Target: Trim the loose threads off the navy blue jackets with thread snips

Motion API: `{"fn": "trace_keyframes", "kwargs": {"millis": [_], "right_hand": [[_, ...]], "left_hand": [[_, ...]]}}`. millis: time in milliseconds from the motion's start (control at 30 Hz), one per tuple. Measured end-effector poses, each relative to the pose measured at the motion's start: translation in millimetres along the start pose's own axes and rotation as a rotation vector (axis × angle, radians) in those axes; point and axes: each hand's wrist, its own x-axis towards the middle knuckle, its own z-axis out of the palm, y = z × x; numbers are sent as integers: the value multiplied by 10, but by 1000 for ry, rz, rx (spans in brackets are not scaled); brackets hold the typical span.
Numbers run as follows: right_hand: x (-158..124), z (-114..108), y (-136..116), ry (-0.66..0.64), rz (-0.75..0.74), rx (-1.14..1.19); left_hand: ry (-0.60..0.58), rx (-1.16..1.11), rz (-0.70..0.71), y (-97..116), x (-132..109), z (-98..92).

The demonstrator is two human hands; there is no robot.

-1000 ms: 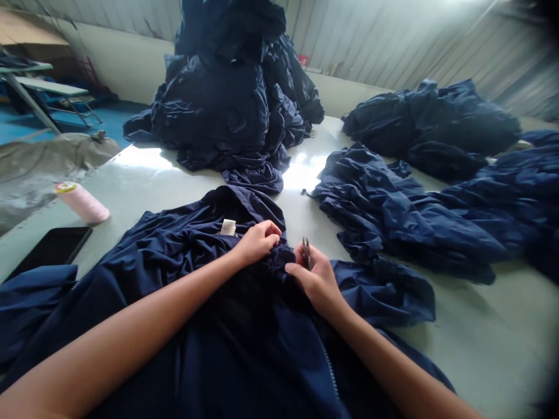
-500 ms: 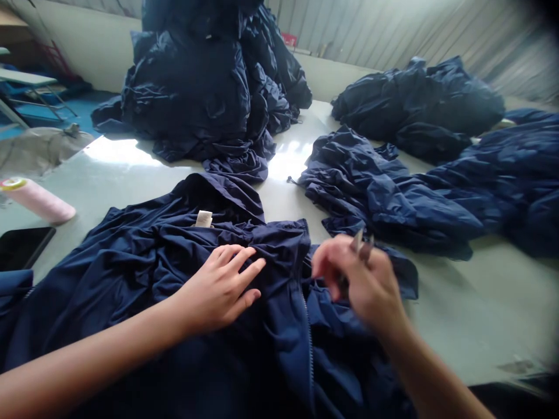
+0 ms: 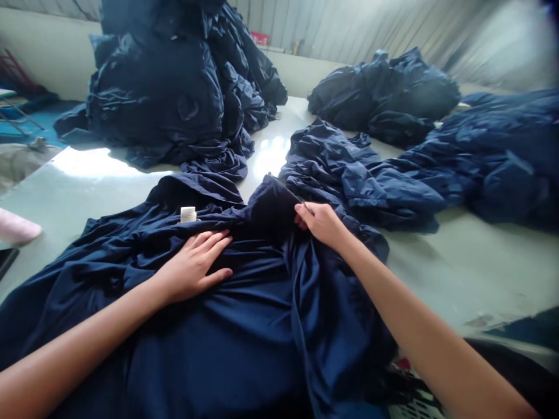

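A navy jacket (image 3: 227, 343) lies spread over the table in front of me, with a white label (image 3: 188, 214) standing up at its neck. My left hand (image 3: 196, 262) rests flat on the cloth just below the collar, its fingers spread. With closed fingertips my right hand (image 3: 317, 221) pinches the zip edge of the jacket near the collar and holds that corner raised. A thin dark tip shows at its fingers. The metal blades seen in this hand earlier cannot be made out clearly.
A tall heap of navy garments (image 3: 152, 93) stands at the back left. More navy garments (image 3: 384, 93) lie at the back right and along the right side. A pink thread cone (image 3: 17, 227) and a dark phone-like object (image 3: 6, 260) sit at the left edge of the pale table (image 3: 463, 279).
My right hand has moved up and left, taken hold of the jacket's zip edge and lifted it. My left hand stays flat on the cloth. The view has shifted to the right.
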Motion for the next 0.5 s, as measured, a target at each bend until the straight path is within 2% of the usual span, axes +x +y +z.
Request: {"fn": "trace_keyframes", "kwargs": {"millis": [67, 133, 167, 200, 267, 300, 333, 367, 433, 500], "right_hand": [[-136, -72, -232, 76, -20, 24], [-454, -48, -569, 72, -83, 79], [-656, -5, -739, -21, -160, 150], [-861, 46, -888, -169, -255, 217], [-1211, 128, -1057, -523, -363, 181], [-1325, 135, -1058, -608, -362, 91], [-1389, 106, -1001, -633, -311, -20], [-1402, 36, -890, -602, -236, -141], [-1308, -221, -551, -426, -85, -359], [-1130, -577, -156, -212, -33, -496]], "left_hand": [[9, 20, 4, -53, 86, -43], [43, 41, -23, 19, 170, -80], [64, 51, -37, 112, 204, -89], [85, 58, -46, 238, 228, -88], [106, 53, -38, 530, 238, -51], [106, 46, -32, 659, 220, -18], [100, 42, -27, 751, 190, 21], [92, 48, -21, 789, 150, 62], [71, 69, -1, 688, 71, 130], [48, 86, 27, 413, 46, 147]]}}
